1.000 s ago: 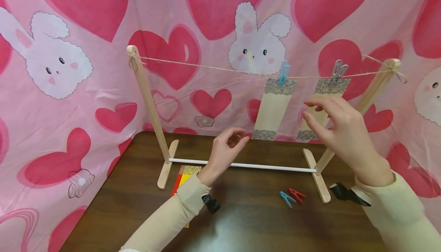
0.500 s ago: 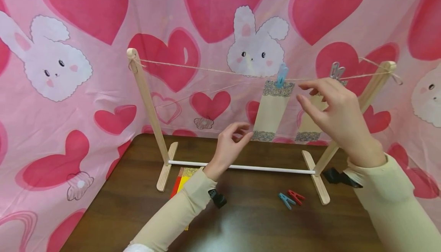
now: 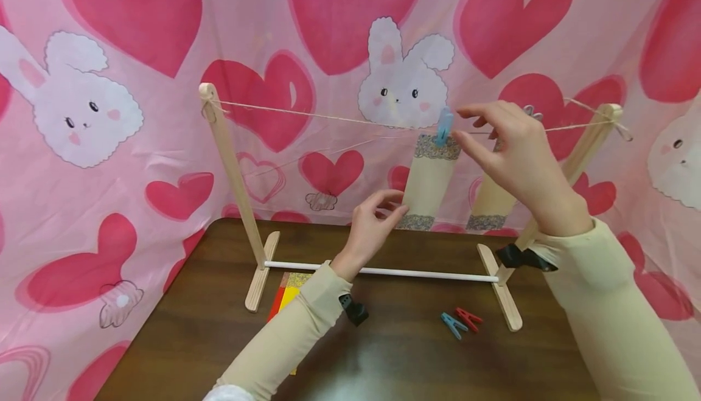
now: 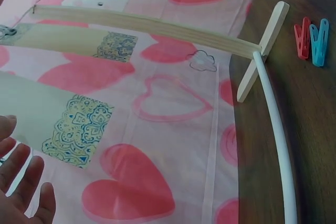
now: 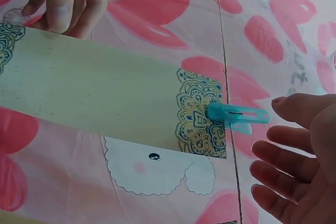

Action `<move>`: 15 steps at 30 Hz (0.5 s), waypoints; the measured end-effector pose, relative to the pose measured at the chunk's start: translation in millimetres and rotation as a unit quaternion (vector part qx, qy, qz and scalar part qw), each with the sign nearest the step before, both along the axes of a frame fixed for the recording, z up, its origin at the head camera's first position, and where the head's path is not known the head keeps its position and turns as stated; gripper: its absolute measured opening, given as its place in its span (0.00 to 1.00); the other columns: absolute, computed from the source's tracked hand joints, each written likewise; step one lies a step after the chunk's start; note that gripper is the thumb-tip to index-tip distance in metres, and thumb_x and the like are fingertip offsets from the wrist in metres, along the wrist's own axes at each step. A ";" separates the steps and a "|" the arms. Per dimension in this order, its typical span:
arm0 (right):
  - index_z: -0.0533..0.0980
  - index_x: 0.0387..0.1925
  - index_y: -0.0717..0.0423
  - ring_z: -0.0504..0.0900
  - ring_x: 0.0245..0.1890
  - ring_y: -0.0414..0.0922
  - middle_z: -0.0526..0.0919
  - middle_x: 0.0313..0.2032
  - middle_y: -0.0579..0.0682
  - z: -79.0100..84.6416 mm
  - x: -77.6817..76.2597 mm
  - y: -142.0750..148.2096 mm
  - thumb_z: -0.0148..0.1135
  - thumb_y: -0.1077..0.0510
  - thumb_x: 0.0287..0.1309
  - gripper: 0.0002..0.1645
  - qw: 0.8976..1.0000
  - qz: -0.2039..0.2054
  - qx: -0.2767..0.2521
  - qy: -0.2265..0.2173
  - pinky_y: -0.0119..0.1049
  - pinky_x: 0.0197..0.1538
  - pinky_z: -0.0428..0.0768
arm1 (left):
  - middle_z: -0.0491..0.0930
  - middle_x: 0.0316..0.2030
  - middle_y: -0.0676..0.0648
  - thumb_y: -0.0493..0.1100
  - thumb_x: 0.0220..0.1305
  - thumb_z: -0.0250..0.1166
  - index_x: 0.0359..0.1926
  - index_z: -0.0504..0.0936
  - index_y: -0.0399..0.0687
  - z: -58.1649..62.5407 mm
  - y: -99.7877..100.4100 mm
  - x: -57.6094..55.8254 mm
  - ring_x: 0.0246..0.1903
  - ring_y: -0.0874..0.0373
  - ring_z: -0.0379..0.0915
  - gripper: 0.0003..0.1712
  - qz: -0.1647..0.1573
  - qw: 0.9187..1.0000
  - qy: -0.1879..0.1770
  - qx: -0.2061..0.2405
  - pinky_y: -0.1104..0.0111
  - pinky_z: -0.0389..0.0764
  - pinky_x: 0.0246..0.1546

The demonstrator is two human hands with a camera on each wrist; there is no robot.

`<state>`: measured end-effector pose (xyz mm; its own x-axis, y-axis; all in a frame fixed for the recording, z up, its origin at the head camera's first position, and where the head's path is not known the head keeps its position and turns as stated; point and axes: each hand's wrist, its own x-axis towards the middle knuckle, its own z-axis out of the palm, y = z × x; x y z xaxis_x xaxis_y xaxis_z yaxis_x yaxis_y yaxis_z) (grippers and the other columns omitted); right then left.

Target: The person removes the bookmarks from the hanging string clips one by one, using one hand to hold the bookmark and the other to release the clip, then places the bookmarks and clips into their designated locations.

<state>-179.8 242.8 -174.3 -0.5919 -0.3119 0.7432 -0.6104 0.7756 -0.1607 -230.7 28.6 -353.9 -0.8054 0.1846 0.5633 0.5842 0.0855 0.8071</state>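
Leftward, to just beside the blue clip (image 3: pixel 444 125) by which a paper strip (image 3: pixel 429 185) is hung right of centre, the right hand (image 3: pixel 520 159) has been moved, fingers parted, while the left hand (image 3: pixel 369 229), fingers loosely apart, is held near the strip's left edge.

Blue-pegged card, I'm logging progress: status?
Right hand beside blue peg, not gripping. Left hand at edge of card, contact unclear. Card clipped to string. No obstruction visible.

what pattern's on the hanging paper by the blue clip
The right wrist view shows the paper end best: lacy blue-yellow scrollwork.
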 end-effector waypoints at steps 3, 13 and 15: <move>0.78 0.65 0.59 0.81 0.50 0.56 0.84 0.56 0.60 1.7 -3.4 -1.3 0.74 0.63 0.61 0.30 1.000 0.001 0.004 -0.019 0.24 0.46 0.70 | 0.88 0.41 0.45 0.40 0.66 0.73 0.52 0.87 0.43 0.4 2.0 -0.8 0.38 0.57 0.83 0.15 0.001 1.000 0.000 -0.005 0.70 0.84 0.42; 0.72 0.71 0.60 0.81 0.57 0.64 0.79 0.65 0.61 9.4 -10.6 -5.8 0.68 0.59 0.68 0.32 0.996 0.003 0.016 -0.093 0.64 0.56 0.80 | 0.88 0.39 0.44 0.40 0.67 0.73 0.50 0.88 0.42 1.5 7.3 -4.4 0.37 0.55 0.83 0.12 0.005 1.000 0.000 0.005 0.66 0.85 0.42; 0.72 0.71 0.60 0.81 0.57 0.64 0.79 0.65 0.61 9.9 -11.5 -5.6 0.67 0.59 0.69 0.32 0.995 0.001 0.017 -0.101 0.63 0.57 0.80 | 0.88 0.38 0.43 0.40 0.67 0.73 0.49 0.88 0.42 1.6 8.2 -5.0 0.35 0.55 0.83 0.11 0.002 1.000 0.003 0.009 0.67 0.85 0.40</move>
<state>-191.2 237.2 -164.4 -0.7271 -0.3363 0.5986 -0.5706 0.7809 -0.2543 -235.7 36.8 -352.3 -0.8023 0.1714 0.5719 0.5891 0.0723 0.8048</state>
